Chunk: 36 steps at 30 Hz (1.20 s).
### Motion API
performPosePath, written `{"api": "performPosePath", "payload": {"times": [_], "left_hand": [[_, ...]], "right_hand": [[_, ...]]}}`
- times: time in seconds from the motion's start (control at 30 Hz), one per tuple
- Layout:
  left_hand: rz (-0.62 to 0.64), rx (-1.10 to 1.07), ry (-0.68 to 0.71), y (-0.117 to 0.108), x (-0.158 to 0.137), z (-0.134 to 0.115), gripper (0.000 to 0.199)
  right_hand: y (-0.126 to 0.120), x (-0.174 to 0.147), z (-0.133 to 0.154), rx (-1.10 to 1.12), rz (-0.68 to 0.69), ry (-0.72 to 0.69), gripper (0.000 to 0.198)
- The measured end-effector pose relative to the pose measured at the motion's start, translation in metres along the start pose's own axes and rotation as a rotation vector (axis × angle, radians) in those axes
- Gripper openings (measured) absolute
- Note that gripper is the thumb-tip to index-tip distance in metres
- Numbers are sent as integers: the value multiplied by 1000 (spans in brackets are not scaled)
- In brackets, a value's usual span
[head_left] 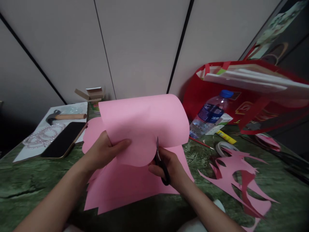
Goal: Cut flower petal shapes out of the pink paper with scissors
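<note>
A red shopping bag [207,90] leans at the right, its mouth open, with white flat sheets [253,82] sticking out of the top. In front of it tilts a clear plastic bottle [210,112] with a blue cap and dark blue label; whether it holds liquid cannot be told. At the back left stands a small cardboard box [95,96] with raised flaps, its inside hidden.

The left hand [109,148] reaches in from the lower left, thumb laid flat on a large pink paper sheet [145,119], its fingers mostly hidden underneath, pinching the sheet. The right hand [170,167] comes from the lower right, fingers curled closed around the handles of black-handled metal scissors [158,151].

The scissors' tips point away from the person, at the sheet's near edge, the long axis running forward and slightly left. The sheet lies lengthwise from left to right, its far side curling upward, its rounded near edge facing the person, above more pink paper [135,187] on the green marbled tabletop [36,180].
</note>
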State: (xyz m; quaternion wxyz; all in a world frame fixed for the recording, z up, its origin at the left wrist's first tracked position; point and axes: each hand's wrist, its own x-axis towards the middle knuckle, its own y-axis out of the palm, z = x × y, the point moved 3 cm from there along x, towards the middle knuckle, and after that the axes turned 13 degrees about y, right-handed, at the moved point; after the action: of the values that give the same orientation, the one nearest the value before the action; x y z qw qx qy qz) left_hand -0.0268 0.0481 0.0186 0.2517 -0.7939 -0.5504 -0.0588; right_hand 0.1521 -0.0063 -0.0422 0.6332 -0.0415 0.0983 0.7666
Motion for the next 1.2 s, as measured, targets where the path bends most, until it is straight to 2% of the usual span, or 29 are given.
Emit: {"api": "performPosePath", "payload": {"times": [0.33, 1.03, 1.2], "left_hand": [[11, -43, 3, -1, -1, 2, 22], [30, -68, 9, -6, 1, 7, 28], [54, -82, -14, -7, 0, 7, 27]], "right_hand": [[-1, 0, -3, -64, -42, -12, 35], [2, -1, -2, -42, -2, 27, 23], [3, -2, 0, -65, -6, 47, 25]]}}
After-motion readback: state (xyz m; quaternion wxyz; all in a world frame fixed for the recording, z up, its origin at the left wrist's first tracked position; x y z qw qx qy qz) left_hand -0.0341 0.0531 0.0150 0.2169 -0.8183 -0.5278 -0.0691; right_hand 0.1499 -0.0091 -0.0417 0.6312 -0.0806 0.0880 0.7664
